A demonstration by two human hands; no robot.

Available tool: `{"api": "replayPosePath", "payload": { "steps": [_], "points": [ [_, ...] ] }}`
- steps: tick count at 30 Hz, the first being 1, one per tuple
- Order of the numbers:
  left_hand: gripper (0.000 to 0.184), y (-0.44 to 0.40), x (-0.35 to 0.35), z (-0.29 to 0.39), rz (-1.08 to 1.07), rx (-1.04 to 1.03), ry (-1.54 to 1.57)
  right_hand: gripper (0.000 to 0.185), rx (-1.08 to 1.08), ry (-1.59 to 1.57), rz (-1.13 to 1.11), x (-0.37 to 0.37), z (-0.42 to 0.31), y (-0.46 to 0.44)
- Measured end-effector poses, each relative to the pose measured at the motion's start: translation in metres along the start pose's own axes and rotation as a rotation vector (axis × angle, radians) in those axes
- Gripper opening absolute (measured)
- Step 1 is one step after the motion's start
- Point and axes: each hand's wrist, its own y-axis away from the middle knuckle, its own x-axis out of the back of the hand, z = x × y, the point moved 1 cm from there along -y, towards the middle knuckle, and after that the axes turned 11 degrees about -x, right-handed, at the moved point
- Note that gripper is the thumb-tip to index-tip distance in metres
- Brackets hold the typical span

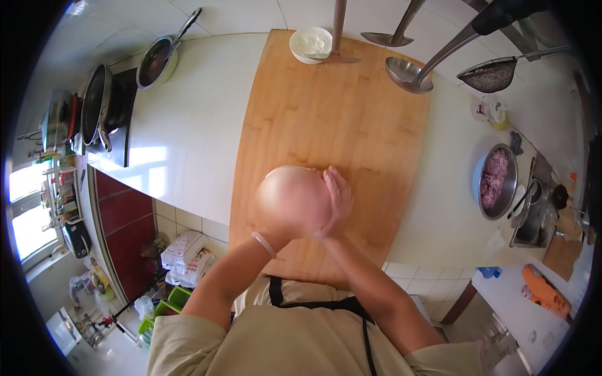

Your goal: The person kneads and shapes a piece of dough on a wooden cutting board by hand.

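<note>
Over the near part of the wooden board (332, 119), my two hands come together at a smooth, round blurred patch. My left hand (290, 216), with a pale bangle (264, 245) at its wrist, is almost wholly lost in that blur, so its fingers do not show. On the patch's right side my right hand (339, 197) is curved inward, its fingers held close together. A pale cream area shows at the upper left of the patch. Whatever lies between the hands cannot be made out.
A bowl of white powder (311, 44) stands at the board's far edge. Above it hang a ladle (411, 74) and a strainer (492, 75). On the right is a metal bowl of purplish filling (495, 178); on the left are pans (95, 103) and a lidded pot (157, 62).
</note>
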Motion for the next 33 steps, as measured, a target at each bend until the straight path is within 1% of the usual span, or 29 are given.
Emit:
{"api": "replayPosePath", "payload": {
  "steps": [2, 4, 5, 6, 8, 9, 10, 12, 13, 14, 15, 16, 17, 18, 20, 21, 22, 23, 24, 25, 26, 28, 29, 31, 33],
  "points": [
    [0.038, 0.002, -0.018, -0.015, -0.063, 0.022, 0.113, 0.049, -0.046, 0.016, 0.015, -0.006, 0.009, -0.011],
    [0.029, -0.042, -0.006, -0.017, -0.109, 0.000, 0.024, 0.047, -0.069, 0.029, 0.054, -0.012, 0.016, -0.024],
    [0.024, -0.034, -0.022, -0.023, -0.314, -0.006, -0.147, 0.047, -0.204, 0.002, 0.045, -0.018, 0.023, -0.030],
    [0.024, -0.042, -0.023, -0.024, -0.296, -0.028, -0.139, 0.047, -0.264, -0.004, 0.055, -0.022, 0.029, -0.036],
    [0.023, -0.059, -0.022, -0.021, -0.390, 0.042, -0.124, 0.048, -0.387, 0.028, 0.098, -0.029, 0.040, -0.050],
    [0.026, -0.062, -0.022, -0.018, -0.375, 0.052, -0.154, 0.049, -0.448, 0.063, 0.129, -0.028, 0.041, -0.051],
    [0.026, -0.061, -0.020, -0.019, -0.348, 0.045, -0.154, 0.049, -0.424, 0.069, 0.143, -0.024, 0.040, -0.049],
    [0.037, -0.051, -0.011, -0.025, -0.474, 0.209, 0.016, 0.051, -0.474, -0.132, 0.112, -0.017, 0.037, -0.044],
    [0.048, -0.068, 0.007, -0.020, -0.597, 0.393, 0.007, 0.051, -0.586, -0.408, 0.110, -0.005, 0.015, -0.044],
    [0.048, -0.067, 0.029, -0.019, -0.585, 0.404, 0.001, 0.051, -0.574, -0.412, 0.098, 0.006, -0.007, -0.045],
    [0.049, -0.060, 0.048, -0.020, -0.535, 0.415, 0.131, 0.050, -0.748, -0.487, 0.064, 0.016, -0.028, -0.042],
    [0.045, -0.044, 0.044, -0.014, -0.514, 0.413, 0.080, 0.049, -0.929, -0.561, 0.030, 0.024, -0.045, -0.035],
    [0.042, -0.028, 0.040, -0.009, -0.494, 0.412, 0.028, 0.045, -0.820, -0.430, -0.036, 0.027, -0.059, -0.029],
    [0.038, -0.013, 0.037, -0.004, -0.473, 0.413, -0.023, 0.045, -0.824, -0.436, -0.045, 0.020, -0.059, -0.016],
    [0.029, 0.016, 0.047, 0.018, -0.248, 0.260, -0.108, 0.041, -0.472, 0.298, -0.247, 0.006, -0.054, 0.012],
    [0.028, 0.042, 0.034, 0.023, -0.125, 0.360, 0.005, 0.039, -0.359, 0.236, -0.185, 0.008, -0.055, 0.027],
    [0.031, 0.054, 0.040, 0.034, -0.033, 0.313, -0.027, 0.038, -0.245, 0.174, -0.123, 0.013, -0.057, 0.042],
    [0.033, 0.066, 0.047, 0.045, 0.056, 0.267, -0.060, 0.038, -0.118, 0.153, -0.121, 0.020, -0.060, 0.055],
    [0.037, 0.084, 0.041, 0.053, 0.089, 0.254, -0.101, 0.038, 0.005, 0.132, -0.115, 0.028, -0.062, 0.069],
    [0.039, 0.106, 0.031, 0.060, 0.165, 0.234, -0.116, 0.041, 0.065, 0.153, -0.144, 0.035, -0.059, 0.084],
    [0.039, 0.120, 0.023, 0.065, 0.162, 0.232, -0.116, 0.043, 0.125, 0.176, -0.170, 0.039, -0.053, 0.095],
    [0.042, 0.132, 0.012, 0.067, 0.285, 0.132, -0.187, 0.047, 0.176, 0.228, -0.149, 0.037, -0.041, 0.106],
    [0.042, 0.131, 0.005, 0.062, 0.274, 0.140, -0.186, 0.050, 0.170, 0.223, -0.143, 0.034, -0.034, 0.104],
    [0.049, 0.119, 0.000, 0.056, 0.288, 0.155, -0.193, 0.050, 0.182, 0.209, -0.166, 0.030, -0.026, 0.088],
    [0.049, 0.103, -0.002, 0.047, 0.264, 0.166, -0.191, 0.051, 0.186, 0.198, -0.191, 0.029, -0.019, 0.070]
  ]
}}
